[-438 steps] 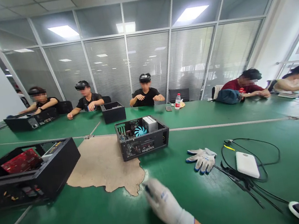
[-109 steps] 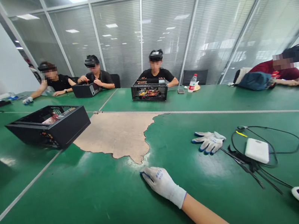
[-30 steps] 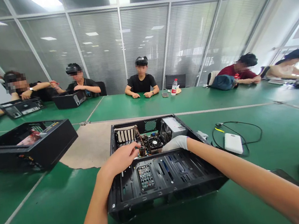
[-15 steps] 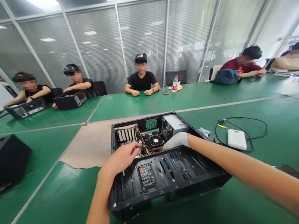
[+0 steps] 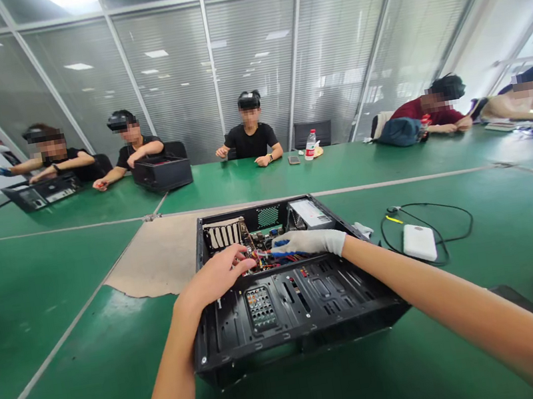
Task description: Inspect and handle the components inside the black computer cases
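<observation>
An open black computer case (image 5: 323, 302) lies on its side in front of me, its inner parts exposed. My left hand (image 5: 221, 273), bare, rests over the case's near left edge with its fingers apart, close to the wires inside. On my right hand (image 5: 311, 242) is a white glove with blue on the fingers. Its fingertips are closed around a thin cable (image 5: 263, 253) above the motherboard, which is partly hidden by the hand and wires. A grey power supply (image 5: 310, 213) sits in the far right corner of the case.
Brown cardboard (image 5: 148, 265) lies under and left of the case. To the right are a white box-shaped device (image 5: 419, 242) and a looped black cable (image 5: 469, 216). Across the green table (image 5: 98, 381) sit several people, two with computer cases. A bottle (image 5: 310, 145) stands at the far side.
My right hand has risen from inside the case and moved slightly left, now with a cable in its fingers. Across the table, one person's case has shifted to the right.
</observation>
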### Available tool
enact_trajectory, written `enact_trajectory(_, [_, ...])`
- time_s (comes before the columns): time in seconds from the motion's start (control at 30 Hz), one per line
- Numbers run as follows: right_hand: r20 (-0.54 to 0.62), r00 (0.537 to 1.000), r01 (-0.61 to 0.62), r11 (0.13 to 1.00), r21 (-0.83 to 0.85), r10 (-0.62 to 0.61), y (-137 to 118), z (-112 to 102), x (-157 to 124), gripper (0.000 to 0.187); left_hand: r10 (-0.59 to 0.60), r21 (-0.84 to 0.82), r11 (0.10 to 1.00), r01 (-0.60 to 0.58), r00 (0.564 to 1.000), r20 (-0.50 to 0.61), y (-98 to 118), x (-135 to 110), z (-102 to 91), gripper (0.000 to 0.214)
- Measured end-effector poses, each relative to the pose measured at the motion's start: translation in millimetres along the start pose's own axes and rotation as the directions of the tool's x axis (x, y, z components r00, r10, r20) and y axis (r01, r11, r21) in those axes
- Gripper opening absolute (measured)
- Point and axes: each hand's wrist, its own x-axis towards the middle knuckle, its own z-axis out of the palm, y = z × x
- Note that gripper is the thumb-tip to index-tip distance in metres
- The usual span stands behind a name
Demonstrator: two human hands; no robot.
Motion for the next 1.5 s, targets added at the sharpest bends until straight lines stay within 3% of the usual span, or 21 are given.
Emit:
enact_trajectory(0.1, [0.002,1.0,0.01,0.986,0.165,-0.01,-2,0,-2,0.047,0.046,0.033,0.998,-0.046,0.999,-0.012,-4,1,0.9,0.04])
enact_trajectory(0.17, [0.02,0.999,0.026,0.982,0.185,-0.031,-8,0,-4,0.056,0.066,0.057,0.996,-0.064,0.997,-0.028,-8,2,1.6,0.036])
enact_trajectory(0.3, [0.017,0.999,0.034,0.981,0.193,-0.038,-18,4,-9,0.053,0.035,0.065,0.997,-0.033,0.999,-0.029,-12,3,2.6,0.036])
enact_trajectory(0.47, [-0.199,0.978,0.056,0.998,-0.006,-0.056,-15,11,-11,0.041,-0.029,0.098,0.995,0.028,1.0,0.011,-9,2,2.5,0.056])
enact_trajectory(0.6, [-0.385,0.921,0.005,0.992,-0.127,-0.054,-6,7,-8,0.036,0.037,0.035,0.999,-0.032,0.987,-0.158,-5,3,2.0,0.062])
enact_trajectory(0.7, [-0.524,0.852,-0.126,0.967,-0.22,-0.008,-2,5,-4,0.031,0.106,0.079,0.993,-0.09,0.969,-0.223,0,-1,-0.5,0.054])
enact_trajectory(0.73, [-0.528,0.849,-0.181,0.953,-0.243,0.027,-1,6,-2,0.031,0.107,0.097,0.991,-0.089,0.973,-0.204,4,-3,-1.6,0.049])
enact_trajectory(0.8, [-0.437,0.895,-0.245,0.913,-0.327,0.084,0,10,2,0.031,0.076,0.149,0.987,-0.059,0.991,-0.108,15,-12,-3.5,0.041])
enact_trajectory(0.9, [-0.214,0.973,-0.18,0.874,-0.451,0.089,-1,16,2,0.027,-0.015,0.308,0.952,-0.009,0.997,0.073,40,-35,-4.7,0.035])
enact_trajectory(0.97, [-0.195,0.978,-0.156,0.858,-0.489,0.066,-4,12,-1,0.02,-0.05,0.451,0.892,-0.003,0.993,0.105,64,-55,-4.7,0.031])
enact_trajectory(1.07, [-0.321,0.947,-0.194,0.844,-0.5,0.028,-7,-15,-16,0.021,-0.041,0.574,0.819,-0.014,0.996,0.083,100,-84,1.2,0.028])
enact_trajectory(1.13, [-0.446,0.895,-0.252,0.837,-0.486,0.01,-2,-39,-36,0.03,0.01,0.56,0.825,-0.076,0.993,0.12,118,-97,15.2,0.031])
enact_trajectory(1.27, [-0.63,0.77,-0.446,0.792,-0.417,0.102,41,-68,-97,0.04,0.2,0.57,0.76,-0.313,0.946,0.253,132,-88,67.7,0.079])
enact_trajectory(1.37, [-0.602,0.769,-0.468,0.831,-0.301,0.215,78,-57,-134,0.044,0.121,0.657,0.697,-0.287,0.95,0.287,130,-65,94.5,0.11])
enact_trajectory(1.43, [-0.608,0.747,-0.462,0.868,-0.183,0.269,91,-40,-147,0.053,0.066,0.685,0.688,-0.239,0.961,0.269,128,-57,92.4,0.109])
enact_trajectory(1.5, [-0.636,0.725,-0.46,0.873,-0.161,0.265,89,-20,-148,0.056,0.049,0.68,0.702,-0.212,0.967,0.251,127,-61,77.7,0.094])
